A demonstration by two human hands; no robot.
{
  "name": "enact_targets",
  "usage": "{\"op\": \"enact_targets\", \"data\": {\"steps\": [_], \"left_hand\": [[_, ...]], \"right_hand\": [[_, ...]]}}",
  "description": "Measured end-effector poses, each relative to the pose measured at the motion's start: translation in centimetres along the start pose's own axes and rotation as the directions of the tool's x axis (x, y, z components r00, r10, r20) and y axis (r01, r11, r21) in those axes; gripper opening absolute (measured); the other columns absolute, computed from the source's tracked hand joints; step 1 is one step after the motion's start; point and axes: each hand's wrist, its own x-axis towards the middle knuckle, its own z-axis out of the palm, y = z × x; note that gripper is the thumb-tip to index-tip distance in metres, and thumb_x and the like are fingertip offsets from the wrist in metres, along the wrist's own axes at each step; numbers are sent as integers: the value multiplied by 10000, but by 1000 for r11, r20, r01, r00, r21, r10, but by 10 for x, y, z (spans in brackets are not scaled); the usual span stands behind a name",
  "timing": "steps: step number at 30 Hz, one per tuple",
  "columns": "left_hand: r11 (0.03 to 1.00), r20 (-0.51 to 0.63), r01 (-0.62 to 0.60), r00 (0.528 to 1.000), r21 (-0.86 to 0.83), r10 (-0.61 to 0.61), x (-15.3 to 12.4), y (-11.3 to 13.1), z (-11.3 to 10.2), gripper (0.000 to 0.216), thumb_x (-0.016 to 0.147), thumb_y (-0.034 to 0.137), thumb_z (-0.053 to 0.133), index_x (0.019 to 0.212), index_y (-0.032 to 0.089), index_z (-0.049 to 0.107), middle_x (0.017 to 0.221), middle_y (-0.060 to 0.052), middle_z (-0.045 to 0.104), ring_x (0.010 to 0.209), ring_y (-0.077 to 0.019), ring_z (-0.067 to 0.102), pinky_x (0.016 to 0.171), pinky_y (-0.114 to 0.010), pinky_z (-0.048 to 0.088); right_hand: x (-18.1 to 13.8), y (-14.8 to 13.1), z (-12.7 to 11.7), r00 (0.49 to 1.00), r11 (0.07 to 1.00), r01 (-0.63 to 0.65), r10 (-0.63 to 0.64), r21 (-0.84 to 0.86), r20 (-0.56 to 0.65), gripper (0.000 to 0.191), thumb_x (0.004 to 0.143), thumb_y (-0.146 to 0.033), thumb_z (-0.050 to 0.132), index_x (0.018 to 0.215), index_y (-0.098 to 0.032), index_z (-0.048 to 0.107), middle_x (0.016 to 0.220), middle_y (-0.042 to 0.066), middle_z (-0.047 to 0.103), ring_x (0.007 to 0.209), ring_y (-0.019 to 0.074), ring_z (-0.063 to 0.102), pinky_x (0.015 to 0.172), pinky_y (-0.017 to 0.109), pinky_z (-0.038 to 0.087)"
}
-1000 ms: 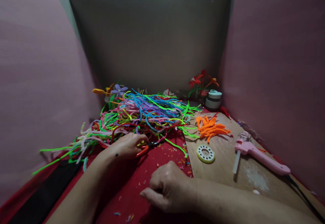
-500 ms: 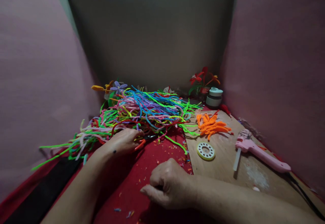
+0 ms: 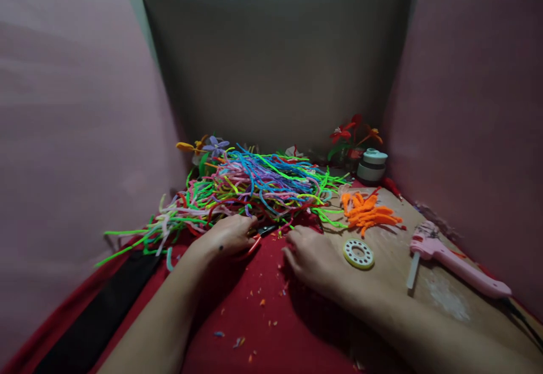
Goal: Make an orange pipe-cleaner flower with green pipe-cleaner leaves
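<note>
the left hand grips the orange-handled scissors at the near edge of the tangled pile of coloured pipe cleaners. the right hand lies loosely spread and holds nothing, on the red cloth just beside them.

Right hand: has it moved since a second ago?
Yes. The right hand went forward toward the pipe-cleaner pile: it was well short of the round ring, now level with it.

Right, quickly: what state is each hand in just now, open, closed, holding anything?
Left hand: closed on the orange-handled scissors, beside the pipe cleaner pile.
Right hand: open, palm down on the red cloth, holding nothing.
</note>
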Motion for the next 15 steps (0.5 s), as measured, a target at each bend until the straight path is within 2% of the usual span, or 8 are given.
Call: {"op": "enact_targets", "data": {"steps": [2, 5, 9, 15], "left_hand": [[1000, -15, 13, 1000, 19, -13, -2, 2, 1, 336, 760, 380, 471, 1013, 193, 588, 905, -127, 680, 811, -269, 643, 622, -308, 444], [999, -63, 28, 998, 32, -26, -6, 11, 0, 305, 772, 339, 456, 992, 186, 602, 896, -145, 672, 816, -285, 641, 635, -336, 461], [999, -135, -18, 991, 37, 23, -8, 29, -2, 295, 795, 254, 423, 1034, 187, 582, 984, -151, 649, 912, -277, 616, 723, -359, 471], [996, -119, -84, 989, 13, 85, -5, 32, 3, 271, 805, 269, 418, 968, 163, 607, 928, -151, 665, 844, -276, 640, 692, -360, 488]], "right_hand": [[7, 7, -2, 997, 986, -80, 82, -145, 8, 177, 806, -160, 443, 873, -147, 606, 917, 103, 624, 825, 201, 586, 678, 284, 387], [15, 13, 0, 988, 957, -137, 152, -256, 38, 218, 827, -173, 412, 941, -147, 596, 965, 125, 612, 860, 227, 589, 694, 314, 406], [23, 15, 5, 986, 946, -125, 152, -299, 67, 266, 857, -177, 357, 976, -142, 593, 1026, 146, 604, 917, 237, 580, 689, 318, 419], [29, 18, 6, 985, 941, -102, 141, -321, 100, 305, 844, -93, 331, 978, -115, 605, 993, 155, 637, 928, 242, 592, 716, 317, 410]]}}
